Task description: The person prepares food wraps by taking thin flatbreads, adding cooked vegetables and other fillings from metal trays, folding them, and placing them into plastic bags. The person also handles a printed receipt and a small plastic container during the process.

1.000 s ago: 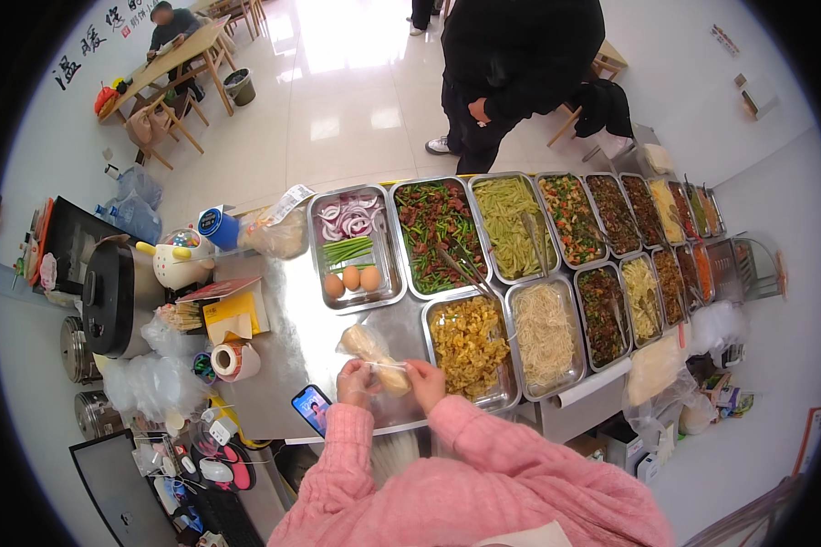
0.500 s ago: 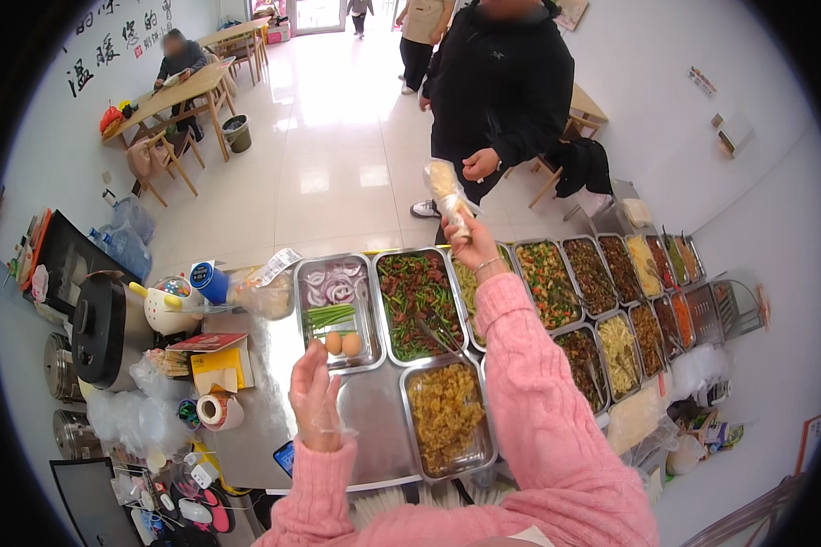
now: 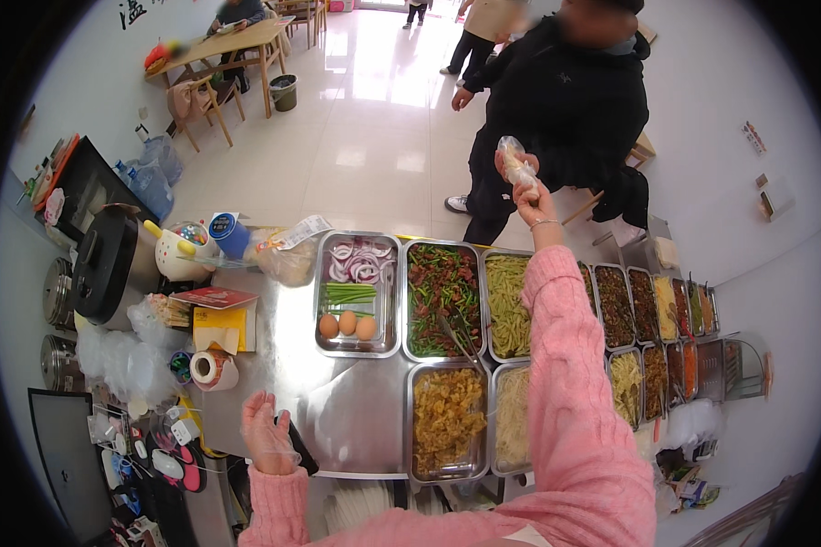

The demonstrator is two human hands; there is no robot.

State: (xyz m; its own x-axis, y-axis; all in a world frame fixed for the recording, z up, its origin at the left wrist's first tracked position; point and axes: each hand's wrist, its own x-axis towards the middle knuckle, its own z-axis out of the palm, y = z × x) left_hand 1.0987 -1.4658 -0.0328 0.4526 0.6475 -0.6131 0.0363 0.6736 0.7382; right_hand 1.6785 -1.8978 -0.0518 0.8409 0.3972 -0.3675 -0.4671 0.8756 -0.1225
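As the pink-sleeved right arm (image 3: 564,319) is stretching over the food trays, the right hand (image 3: 529,195) is gripping the lower end of a plastic-wrapped roll (image 3: 517,168), fingers drawn in narrow around it! That roll is hanging in the air beyond the far edge of the steel counter (image 3: 351,410), right in front of a person in a black jacket (image 3: 566,100). The person's own hand (image 3: 531,163) is meeting the upper part of the roll, just beside the right hand, though how firmly it's holding isn't showing.

Back on the near side, the left hand (image 3: 266,432) is hovering at the counter's edge, fingers loosely curled and parted. Just beside it a dark object (image 3: 304,448) is sitting, partly hidden, and whether the two are touching, the view isn't telling.

Up ahead, one tray (image 3: 386,339) is carrying purple onion rings (image 3: 363,265), cut green stalks (image 3: 348,294) and three brown eggs (image 3: 347,324). To its right, dark red meat with green pieces (image 3: 442,290) is filling another, a metal utensil (image 3: 456,335) leaning in.
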